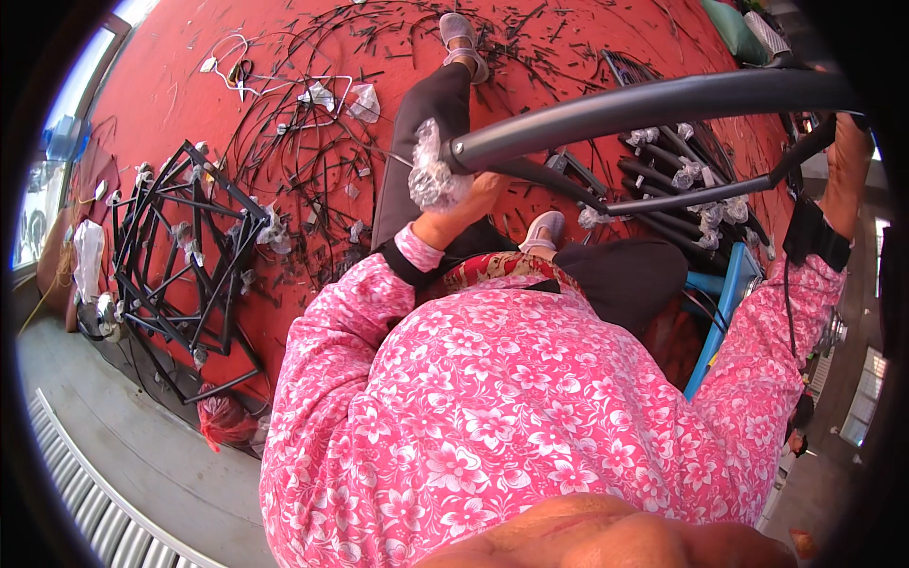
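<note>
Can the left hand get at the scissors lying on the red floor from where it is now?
Probably not as things stand. The left hand is closed on the bubble-wrapped end of the dark metal frame tube, and the scissors lie far off to the left among wire scraps; the hand would have to let go first.

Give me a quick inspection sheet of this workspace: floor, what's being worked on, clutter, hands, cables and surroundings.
Surface: red floor, littered with black offcuts.
Job's things: curved dark metal tube frame; clear plastic wrap bunched around its end.
Clutter: stacked black frames at left; more wrapped tubes on the floor at right; scissors.
Grippers: left hand grips the wrapped end; right hand holds the frame's far side.
Cables: thin black wires looped on the floor.
Surroundings: blue stool under the person; window at left; grey concrete strip.
</note>
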Demonstrator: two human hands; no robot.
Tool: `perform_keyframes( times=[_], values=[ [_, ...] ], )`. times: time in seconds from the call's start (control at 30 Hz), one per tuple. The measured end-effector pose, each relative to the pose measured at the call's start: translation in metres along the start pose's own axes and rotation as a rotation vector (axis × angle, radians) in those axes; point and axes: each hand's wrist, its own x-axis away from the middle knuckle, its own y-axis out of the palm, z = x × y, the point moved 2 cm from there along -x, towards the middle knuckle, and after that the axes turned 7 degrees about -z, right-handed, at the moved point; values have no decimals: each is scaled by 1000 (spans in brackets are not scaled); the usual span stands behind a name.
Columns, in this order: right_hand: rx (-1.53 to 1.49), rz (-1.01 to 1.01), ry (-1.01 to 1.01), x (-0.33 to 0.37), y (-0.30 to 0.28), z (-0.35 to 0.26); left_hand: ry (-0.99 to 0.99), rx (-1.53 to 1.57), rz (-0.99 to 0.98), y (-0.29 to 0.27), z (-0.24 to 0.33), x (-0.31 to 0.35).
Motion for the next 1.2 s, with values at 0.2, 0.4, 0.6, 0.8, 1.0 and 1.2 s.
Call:
perform_keyframes(
  times=[0.2,0.4,0.6,0.8,1.0,1.2],
  values=[
    [97,-19,84,5,7,-2,-21,-414,308,26,20,0],
    [368,-282,123,10,16,-8,67,-90,509,1,22,-28],
    [356,-349,97,19,33,-11,6,-284,543,-27,21,-25],
    [457,-266,14,27,48,-11,-153,-269,576,-21,31,-27],
    [447,-195,13,35,61,3,-469,670,685,-3,47,-23],
    [600,-130,12,38,52,25,-370,476,692,8,52,-26]
  ],
)
